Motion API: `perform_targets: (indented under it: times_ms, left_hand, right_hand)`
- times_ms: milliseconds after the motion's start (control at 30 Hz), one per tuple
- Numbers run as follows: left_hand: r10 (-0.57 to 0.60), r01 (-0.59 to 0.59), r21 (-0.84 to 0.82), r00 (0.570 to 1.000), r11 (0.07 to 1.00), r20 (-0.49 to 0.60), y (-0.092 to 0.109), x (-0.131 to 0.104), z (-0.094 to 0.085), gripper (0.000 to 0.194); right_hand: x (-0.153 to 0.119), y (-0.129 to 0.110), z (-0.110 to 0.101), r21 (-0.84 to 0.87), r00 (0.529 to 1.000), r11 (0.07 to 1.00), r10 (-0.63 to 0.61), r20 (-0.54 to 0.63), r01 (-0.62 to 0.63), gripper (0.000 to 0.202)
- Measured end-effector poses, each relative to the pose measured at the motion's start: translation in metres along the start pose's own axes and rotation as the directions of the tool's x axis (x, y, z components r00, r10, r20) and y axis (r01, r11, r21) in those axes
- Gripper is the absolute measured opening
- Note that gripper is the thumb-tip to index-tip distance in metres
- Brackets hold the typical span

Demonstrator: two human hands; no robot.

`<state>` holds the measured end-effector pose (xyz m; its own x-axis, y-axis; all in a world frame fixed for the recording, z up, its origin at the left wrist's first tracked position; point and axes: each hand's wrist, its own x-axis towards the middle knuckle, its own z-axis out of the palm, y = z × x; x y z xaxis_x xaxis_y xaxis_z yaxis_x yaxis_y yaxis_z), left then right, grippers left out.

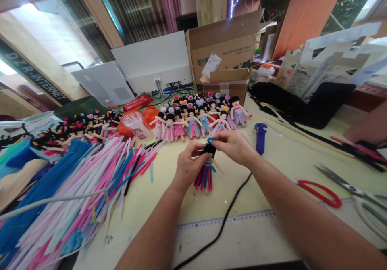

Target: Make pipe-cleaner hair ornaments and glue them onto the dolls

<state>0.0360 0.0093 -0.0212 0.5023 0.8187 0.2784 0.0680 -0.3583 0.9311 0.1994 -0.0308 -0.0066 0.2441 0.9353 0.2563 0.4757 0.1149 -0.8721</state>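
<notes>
A small doll (207, 177) with black hair and a pink and blue striped skirt is held upright over the table, in the middle of the view. My left hand (191, 162) is closed round the doll's head from the left side. At the top of the head, my right hand (229, 144) pinches a blue ring-shaped piece (211, 139) between thumb and fingers. The ring touches or nearly touches the black hair. Rows of finished-looking dolls (193, 125) stand just behind my hands.
Pipe cleaners (87, 181) are piled at the left. A blue glue gun (260, 139) stands right of my hands, its black cable crossing the table (169, 197). Red-handled scissors (320, 191) and larger scissors (350, 187) lie at the right. A cardboard box (223, 48) stands behind the dolls.
</notes>
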Motion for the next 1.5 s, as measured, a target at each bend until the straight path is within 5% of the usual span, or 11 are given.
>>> perform_targets:
  times_ms: [667,1033,1333,1500]
  left_hand:
    - [-0.004,0.004,0.001,1.000,1.000,0.004,0.001,0.001,0.000,0.018]
    - [-0.083,0.079,-0.280,0.997,0.957,-0.002,-0.001,0.006,-0.003,0.033]
    - [-0.051,0.044,-0.235,0.998,0.971,-0.025,0.001,0.006,-0.004,0.039]
    - [-0.016,0.013,-0.218,1.000,0.976,-0.013,0.003,0.005,-0.005,0.034]
  right_hand:
    - [-0.001,-0.002,-0.001,-0.018,1.000,1.000,-0.002,0.000,0.002,0.014]
    - [0.002,-0.010,-0.003,0.397,0.994,0.912,0.091,0.053,-0.105,0.019]
    - [0.004,-0.006,-0.002,0.480,0.977,0.852,0.206,0.058,-0.208,0.020]
    - [0.003,-0.004,0.000,0.546,0.953,0.780,0.253,0.169,-0.304,0.018]
